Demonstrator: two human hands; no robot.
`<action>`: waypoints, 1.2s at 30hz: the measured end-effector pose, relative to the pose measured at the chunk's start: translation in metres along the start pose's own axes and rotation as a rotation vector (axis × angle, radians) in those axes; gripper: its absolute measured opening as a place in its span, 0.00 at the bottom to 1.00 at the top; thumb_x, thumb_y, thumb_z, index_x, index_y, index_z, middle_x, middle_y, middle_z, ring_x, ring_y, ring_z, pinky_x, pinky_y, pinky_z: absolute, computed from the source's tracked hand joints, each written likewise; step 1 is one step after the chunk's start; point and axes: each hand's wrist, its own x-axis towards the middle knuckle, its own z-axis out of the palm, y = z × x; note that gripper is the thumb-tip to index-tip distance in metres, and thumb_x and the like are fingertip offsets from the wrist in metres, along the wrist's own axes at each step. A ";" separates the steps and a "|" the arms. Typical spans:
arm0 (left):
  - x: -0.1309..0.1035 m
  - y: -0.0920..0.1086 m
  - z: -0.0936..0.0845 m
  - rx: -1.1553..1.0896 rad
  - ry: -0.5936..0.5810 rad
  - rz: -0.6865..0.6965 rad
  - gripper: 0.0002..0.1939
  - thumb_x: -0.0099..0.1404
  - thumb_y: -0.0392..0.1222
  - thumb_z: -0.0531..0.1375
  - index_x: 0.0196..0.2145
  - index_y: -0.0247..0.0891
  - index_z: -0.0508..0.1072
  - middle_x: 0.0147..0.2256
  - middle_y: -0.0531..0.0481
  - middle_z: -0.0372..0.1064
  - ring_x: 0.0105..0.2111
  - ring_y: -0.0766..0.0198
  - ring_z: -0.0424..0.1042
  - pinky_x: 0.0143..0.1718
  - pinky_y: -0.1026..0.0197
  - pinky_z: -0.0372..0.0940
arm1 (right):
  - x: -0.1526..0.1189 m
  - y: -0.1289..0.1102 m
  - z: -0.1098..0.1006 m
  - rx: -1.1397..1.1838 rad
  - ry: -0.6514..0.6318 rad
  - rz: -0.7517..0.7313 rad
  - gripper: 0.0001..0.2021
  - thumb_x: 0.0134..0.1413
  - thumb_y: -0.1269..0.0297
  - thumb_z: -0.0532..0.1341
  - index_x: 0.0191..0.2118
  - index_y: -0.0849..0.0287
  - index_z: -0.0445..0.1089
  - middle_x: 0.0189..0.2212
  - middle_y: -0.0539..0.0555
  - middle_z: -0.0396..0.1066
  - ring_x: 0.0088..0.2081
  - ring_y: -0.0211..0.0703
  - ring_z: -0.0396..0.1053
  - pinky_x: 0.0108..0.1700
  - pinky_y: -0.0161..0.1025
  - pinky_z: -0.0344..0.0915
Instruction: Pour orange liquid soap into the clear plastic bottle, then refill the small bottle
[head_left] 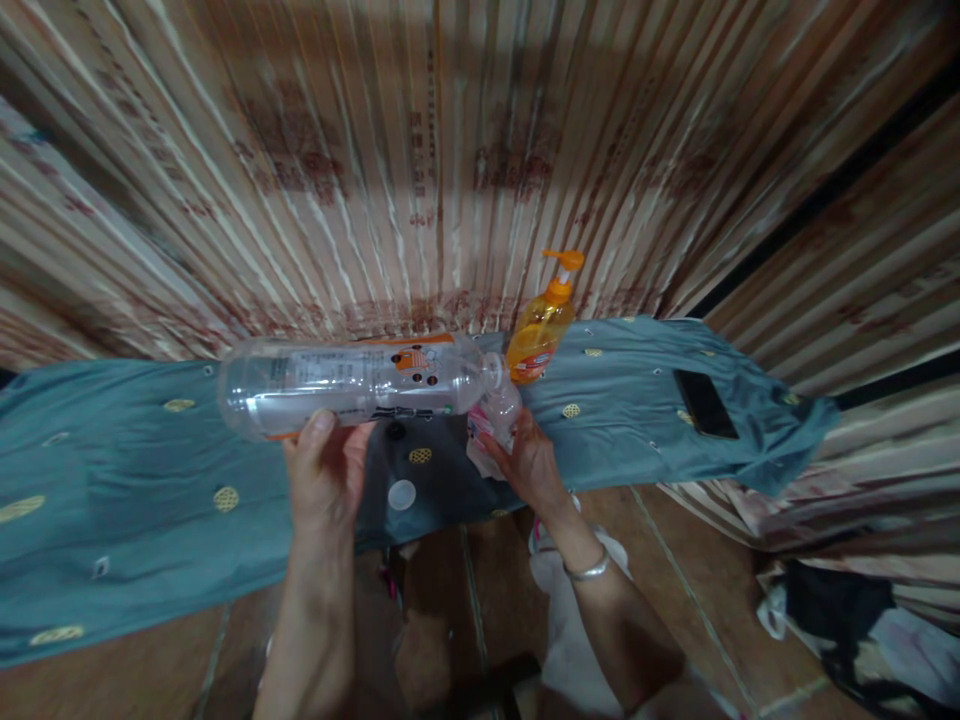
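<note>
My left hand (326, 465) grips a large clear plastic bottle (322, 385) from below, its thumb on the near side. The bottle lies sideways in the air with its neck pointing right and has an orange and white printed label. My right hand (531, 462) is closed around a small clear plastic bottle (502, 405) with a pinkish label, held tilted. The mouths of the two bottles meet or nearly meet; I cannot tell whether they touch. Both bottles look see-through, and I cannot make out any liquid in them.
A pump bottle (536, 338) of yellow-orange liquid stands behind the small bottle. A black phone (705, 404) lies at the right on the teal patterned cloth (150, 470). A whitish round disc (402, 494) sits near the front edge. Curtains (450, 150) hang behind.
</note>
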 end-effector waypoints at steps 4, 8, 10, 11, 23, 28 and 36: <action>0.001 0.000 -0.003 0.027 -0.017 -0.003 0.13 0.43 0.44 0.68 0.26 0.42 0.69 0.30 0.56 0.72 0.37 0.59 0.73 0.36 0.56 0.71 | 0.000 0.000 0.000 0.004 0.000 0.001 0.26 0.59 0.48 0.51 0.52 0.67 0.56 0.32 0.61 0.71 0.32 0.48 0.70 0.31 0.46 0.70; 0.000 0.001 0.001 0.007 -0.008 0.002 0.14 0.42 0.44 0.68 0.25 0.41 0.69 0.29 0.55 0.72 0.36 0.59 0.73 0.37 0.56 0.71 | 0.001 -0.001 0.000 0.004 -0.003 -0.001 0.26 0.58 0.49 0.52 0.51 0.69 0.57 0.32 0.62 0.71 0.32 0.48 0.71 0.31 0.46 0.70; -0.001 0.001 0.004 -0.001 0.012 0.002 0.15 0.40 0.44 0.69 0.25 0.40 0.69 0.29 0.55 0.72 0.35 0.60 0.73 0.36 0.56 0.71 | 0.000 -0.001 0.000 0.002 -0.002 -0.001 0.27 0.58 0.48 0.52 0.51 0.69 0.57 0.31 0.62 0.71 0.33 0.48 0.71 0.31 0.46 0.70; -0.001 0.002 0.005 -0.003 0.022 0.003 0.15 0.40 0.44 0.69 0.25 0.39 0.69 0.29 0.54 0.72 0.34 0.61 0.72 0.35 0.56 0.71 | 0.000 -0.001 0.000 0.001 -0.002 -0.001 0.27 0.58 0.48 0.52 0.51 0.69 0.57 0.31 0.62 0.71 0.33 0.48 0.71 0.31 0.46 0.70; 0.000 0.001 0.000 0.022 -0.011 -0.015 0.15 0.42 0.44 0.69 0.26 0.42 0.68 0.28 0.56 0.72 0.34 0.62 0.72 0.33 0.59 0.70 | -0.001 0.001 0.002 -0.008 -0.004 -0.003 0.27 0.59 0.48 0.51 0.53 0.68 0.55 0.32 0.61 0.71 0.34 0.48 0.71 0.32 0.46 0.71; 0.001 0.001 -0.003 0.053 -0.037 -0.007 0.13 0.44 0.45 0.68 0.25 0.42 0.67 0.29 0.55 0.72 0.39 0.58 0.72 0.36 0.56 0.70 | 0.000 0.001 0.002 -0.004 0.001 0.003 0.27 0.58 0.47 0.51 0.54 0.66 0.56 0.31 0.60 0.71 0.32 0.47 0.70 0.31 0.46 0.71; -0.002 0.003 0.005 -0.007 0.037 -0.017 0.17 0.39 0.44 0.70 0.25 0.39 0.68 0.29 0.53 0.72 0.35 0.61 0.72 0.34 0.59 0.70 | -0.001 0.001 0.003 -0.006 0.009 0.001 0.28 0.59 0.47 0.51 0.55 0.67 0.56 0.31 0.61 0.71 0.33 0.48 0.70 0.31 0.46 0.70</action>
